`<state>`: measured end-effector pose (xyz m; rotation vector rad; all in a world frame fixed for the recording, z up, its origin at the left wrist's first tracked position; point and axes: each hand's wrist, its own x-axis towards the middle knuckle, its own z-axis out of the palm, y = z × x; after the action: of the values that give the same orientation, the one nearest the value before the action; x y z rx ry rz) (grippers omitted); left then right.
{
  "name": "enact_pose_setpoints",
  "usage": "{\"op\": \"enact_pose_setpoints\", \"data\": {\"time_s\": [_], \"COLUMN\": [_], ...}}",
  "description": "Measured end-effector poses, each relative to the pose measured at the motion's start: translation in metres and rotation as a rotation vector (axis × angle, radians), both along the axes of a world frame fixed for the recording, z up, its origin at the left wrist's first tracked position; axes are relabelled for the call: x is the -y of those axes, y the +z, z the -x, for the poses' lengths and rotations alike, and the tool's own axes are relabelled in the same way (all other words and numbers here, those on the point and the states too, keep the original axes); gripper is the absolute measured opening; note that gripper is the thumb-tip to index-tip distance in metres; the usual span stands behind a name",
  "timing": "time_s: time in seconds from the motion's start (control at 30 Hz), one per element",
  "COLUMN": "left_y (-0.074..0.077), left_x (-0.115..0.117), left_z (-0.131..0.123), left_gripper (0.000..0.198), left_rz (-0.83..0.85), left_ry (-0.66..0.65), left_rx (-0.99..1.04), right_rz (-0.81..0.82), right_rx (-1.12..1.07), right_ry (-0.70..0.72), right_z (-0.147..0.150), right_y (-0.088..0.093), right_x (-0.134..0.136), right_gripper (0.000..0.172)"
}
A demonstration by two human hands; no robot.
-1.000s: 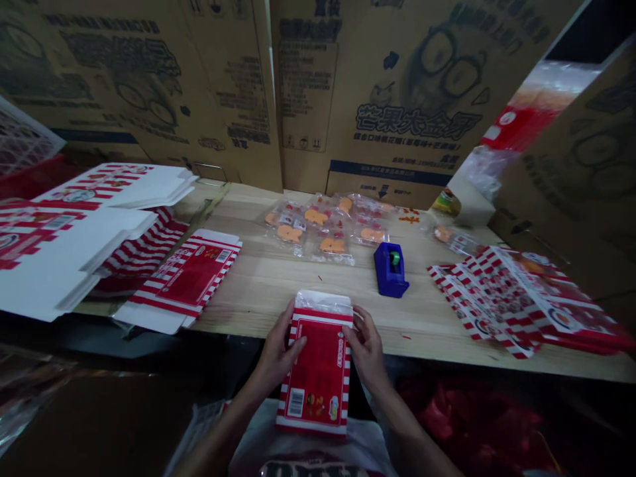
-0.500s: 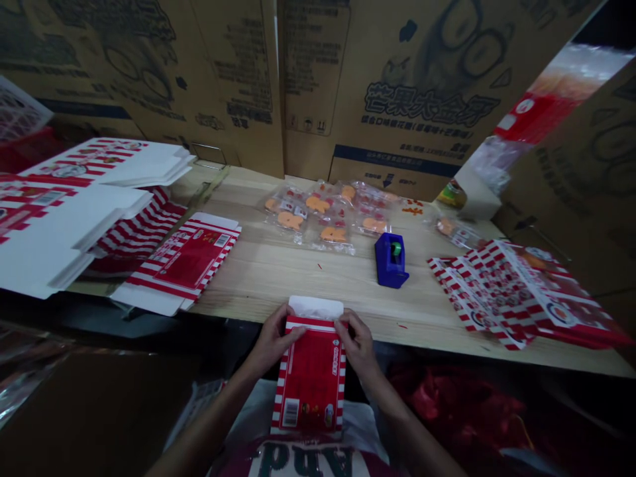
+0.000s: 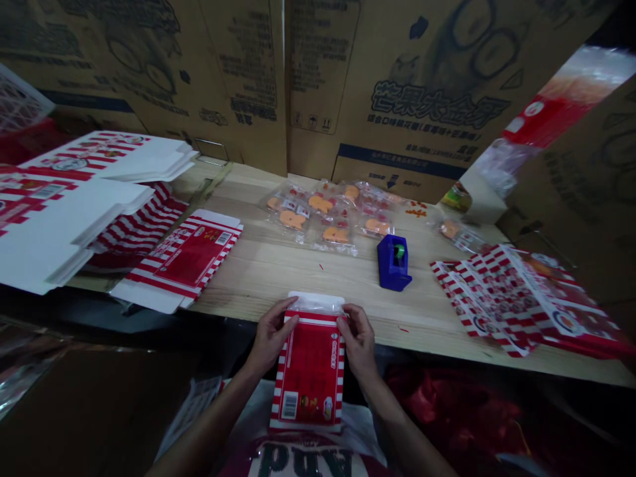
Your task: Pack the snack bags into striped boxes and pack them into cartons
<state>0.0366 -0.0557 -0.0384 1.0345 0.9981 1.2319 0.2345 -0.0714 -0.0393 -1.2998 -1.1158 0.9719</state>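
Box [image 3: 308, 371] in red and white is at the near edge of the table [image 3: 278, 278], in the grip of the left hand [image 3: 269, 336] and right hand [image 3: 360, 339], thumbs on its front, other fingers partly hidden. Clear plastic [image 3: 316, 305] obscures its opening. White cartons [image 3: 64, 228] at left are cut off.

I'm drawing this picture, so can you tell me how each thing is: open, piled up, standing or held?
Red-striped box: held, top flap raised.
Left hand: gripping its left side.
Right hand: gripping its right side.
Blue tape dispenser: standing.
Clear packets: loosely piled; sealed or not, can't tell.
Printed white cartons: stacked.
Striped packaging at right: overlapping.
Cardboard box: standing.
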Motion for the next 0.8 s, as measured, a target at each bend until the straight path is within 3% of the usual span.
{"op": "enact_pose_setpoints", "data": {"time_s": [0.13, 0.27, 0.37, 0.5, 0.7, 0.8], "left_y": [0.001, 0.008, 0.012, 0.015, 0.021, 0.023], "left_x": [-0.005, -0.010, -0.010, -0.007, -0.004, -0.004], "left_z": [0.005, 0.009, 0.009, 0.005, -0.003, -0.005], "left_gripper": [0.028, 0.013, 0.009, 0.020, 0.024, 0.024], "left_rz": [-0.143, -0.252, -0.244, -0.119, 0.080, 0.134], "left_ry": [-0.064, -0.175, -0.215, -0.139, -0.007, 0.063], "left_rx": [-0.159, -0.245, -0.229, -0.158, -0.057, 0.017], "right_rz": [-0.085, -0.129, -0.114, -0.078, -0.002, 0.063], "right_rx": [0.093, 0.140, 0.159, 0.143, 0.035, -0.146], "right_ry": [0.122, 0.220, 0.253, 0.220, 0.019, -0.008], "right_z": [-0.003, -0.007, -0.008, -0.005, 0.008, 0.012], "right_y": [0.002, 0.001, 0.003, 0.008, 0.009, 0.009], "right_x": [-0.001, -0.004, -0.006, -0.005, 0.000, -0.001], "right_gripper": [0.028, 0.011, 0.022, 0.033, 0.014, 0.033]}}
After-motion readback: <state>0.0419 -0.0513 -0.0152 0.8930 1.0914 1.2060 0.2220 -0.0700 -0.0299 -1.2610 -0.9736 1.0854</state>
